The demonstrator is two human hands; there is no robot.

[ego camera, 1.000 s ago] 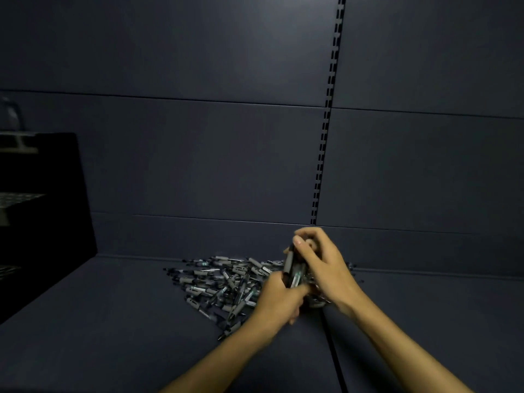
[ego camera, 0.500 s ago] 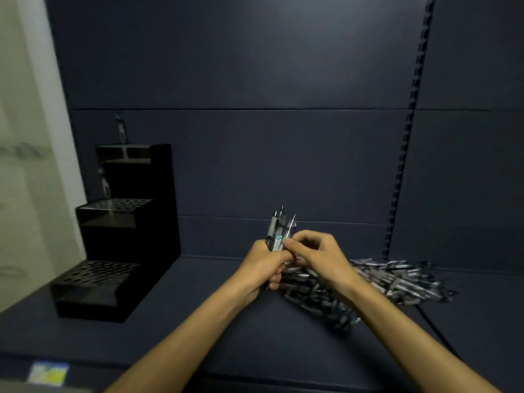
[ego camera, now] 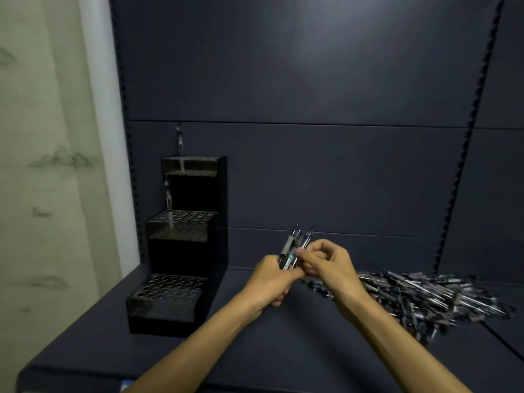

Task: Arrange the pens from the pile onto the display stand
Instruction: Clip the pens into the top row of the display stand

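Left hand: left hand (ego camera: 269,282) wraps a bunch of pens (ego camera: 295,251), fingers curled round the lower ends, tips pointing up; three or four, exact count unclear.
Right hand: right hand (ego camera: 330,263) pinches the same bunch at mid-length with thumb and fingertips.
Pile: one heap of loose pens (ego camera: 431,296) on the shelf (ego camera: 283,353), right of both hands; too many and too blurred to count.
Display stand: one black display stand (ego camera: 181,248) at the left, three stepped tiers; the lower two have rows of holes.
Pens in stand: two upright at the left edge, one on the top tier (ego camera: 179,139), one on the middle tier (ego camera: 168,195).
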